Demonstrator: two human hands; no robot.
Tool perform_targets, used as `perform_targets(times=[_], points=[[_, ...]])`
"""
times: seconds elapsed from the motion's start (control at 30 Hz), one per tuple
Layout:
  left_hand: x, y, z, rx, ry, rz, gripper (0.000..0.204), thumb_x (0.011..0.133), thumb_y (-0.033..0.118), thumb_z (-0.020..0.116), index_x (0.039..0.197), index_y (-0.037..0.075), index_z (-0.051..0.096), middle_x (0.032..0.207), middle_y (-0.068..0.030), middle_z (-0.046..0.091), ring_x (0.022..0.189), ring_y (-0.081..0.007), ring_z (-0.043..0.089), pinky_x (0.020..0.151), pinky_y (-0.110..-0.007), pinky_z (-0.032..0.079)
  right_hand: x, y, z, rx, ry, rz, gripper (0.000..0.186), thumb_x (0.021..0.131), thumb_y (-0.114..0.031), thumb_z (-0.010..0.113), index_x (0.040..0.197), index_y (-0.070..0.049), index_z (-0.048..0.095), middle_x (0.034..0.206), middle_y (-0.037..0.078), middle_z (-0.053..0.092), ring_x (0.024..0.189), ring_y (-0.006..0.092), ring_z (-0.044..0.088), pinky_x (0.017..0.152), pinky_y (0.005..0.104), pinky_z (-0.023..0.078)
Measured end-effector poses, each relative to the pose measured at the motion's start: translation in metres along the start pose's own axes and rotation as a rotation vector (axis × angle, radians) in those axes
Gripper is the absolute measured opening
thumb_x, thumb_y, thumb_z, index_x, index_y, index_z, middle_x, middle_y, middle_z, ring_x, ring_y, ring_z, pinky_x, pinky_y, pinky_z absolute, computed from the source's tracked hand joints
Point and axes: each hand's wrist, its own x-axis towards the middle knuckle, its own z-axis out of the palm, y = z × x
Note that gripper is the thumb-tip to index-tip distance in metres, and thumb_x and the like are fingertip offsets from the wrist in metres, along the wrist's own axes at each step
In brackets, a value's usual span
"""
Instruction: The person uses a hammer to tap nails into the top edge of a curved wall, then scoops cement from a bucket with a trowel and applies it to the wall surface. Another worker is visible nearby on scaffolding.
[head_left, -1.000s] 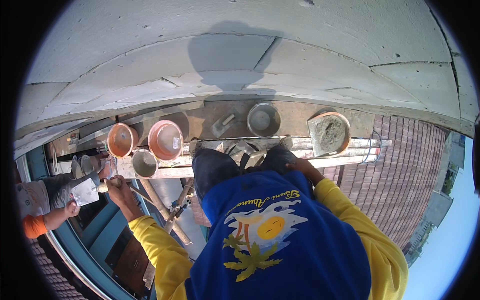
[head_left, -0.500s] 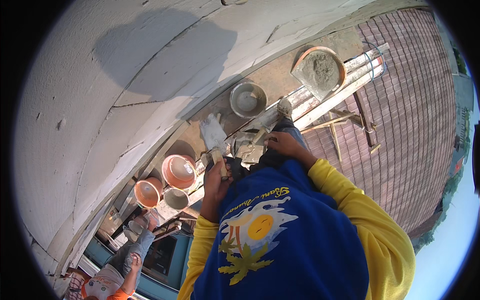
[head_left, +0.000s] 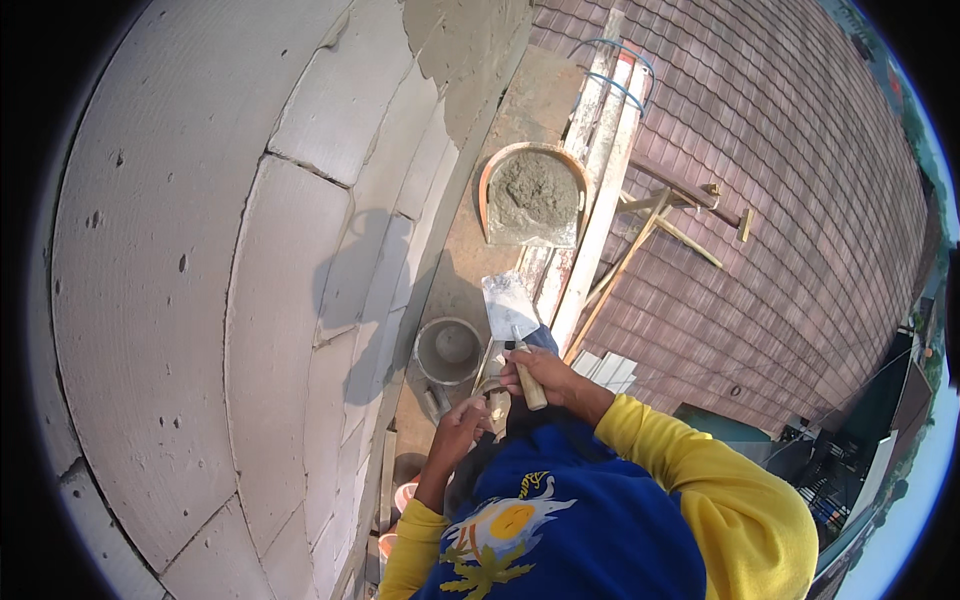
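Grey metal trowel with pale wooden handle (head_left: pixel 511 314), gripped in the right hand (head_left: pixel 556 374).
Its blade is near the orange-rimmed tub of mortar (head_left: pixel 484 196); the left hand (head_left: pixel 457 431) is curled, contents impossible to tell.

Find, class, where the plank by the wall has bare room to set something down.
Bare plank shows in two patches: above the orange mortar pan, between the block wall and the long boards; and between that pan and the grey bucket, left of the trowel blade. It is crowded below the bucket, near the left hand and right hand.
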Motion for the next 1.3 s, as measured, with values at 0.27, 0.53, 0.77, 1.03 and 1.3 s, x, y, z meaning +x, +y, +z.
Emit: perform_targets(times=[0.27, 0.53, 0.77, 1.03, 1.3], points=[[-0.004, 0.101, -0.030, 0.472, 0.477, 0.181, 0.049, 0.101, 0.033, 0.070, 0.135, -0.002, 0.065, 0.119, -0.0156, 0.072, 0.107, -0.0262, 0.068, 0.097, -0.039, 0.052, -0.026, -0.136, -0.180, -0.160, 0.514, -0.321, 0.028, 0.096, -0.016, 0.075, 0.109, -0.003, 0.055, 0.072, 0.007, 0.059, 0.051, 0.0196, 0.059, 0.043, 0.0337, 0.050], [0.012, 0.163, 0.018, 0.686, 0.359, 0.269, 0.063, 0.099, 0.035, 0.070, 0.149, -0.002, 0.057, 0.159, -0.0303, 0.045, 0.148, -0.0445, 0.044, 0.125, -0.046, 0.033, -0.070, -0.097, -0.269, 0.078, 0.729, -0.209, 0.025, 0.091, -0.008, 0.077, 0.107, 0.001, 0.059, 0.074, 0.009, 0.061, 0.056, 0.0224, 0.064, 0.049, 0.0378, 0.054], [0.080, 0.187, 0.029, 1.026, 0.044, 0.132, 0.064, 0.102, 0.050, 0.064, 0.139, -0.002, 0.066, 0.144, -0.0262, 0.064, 0.138, -0.0352, 0.059, 0.116, -0.039, 0.044, -0.078, -0.105, -0.267, -0.208, 0.728, -0.209, 0.033, 0.089, -0.012, 0.080, 0.111, 0.003, 0.062, 0.080, 0.012, 0.068, 0.065, 0.0231, 0.068, 0.055, 0.0386, 0.056], [0.156, 0.195, 0.064, 0.747, -0.243, 0.086, 0.064, 0.103, 0.051, 0.061, 0.145, 0.002, 0.062, 0.139, -0.0247, 0.068, 0.131, -0.0355, 0.065, 0.110, -0.041, 0.048, -0.064, -0.238, -0.268, -0.484, 0.738, -0.313, 0.031, 0.089, -0.016, 0.081, 0.110, 0.000, 0.065, 0.080, 0.012, 0.071, 0.062, 0.0208, 0.070, 0.056, 0.0371, 0.059], [0.186, 0.179, 0.085, 0.676, -0.117, 0.123, 0.066, 0.105, 0.048, 0.060, 0.146, -0.004, 0.058, 0.140, -0.0276, 0.065, 0.127, -0.0358, 0.067, 0.110, -0.043, 0.049, -0.066, -0.401, -0.223, -0.615, 0.635, -0.645, 0.029, 0.093, -0.024, 0.078, 0.102, -0.003, 0.061, 0.069, 0.002, 0.058, 0.057, 0.0131, 0.055, 0.053, 0.0319, 0.045]])
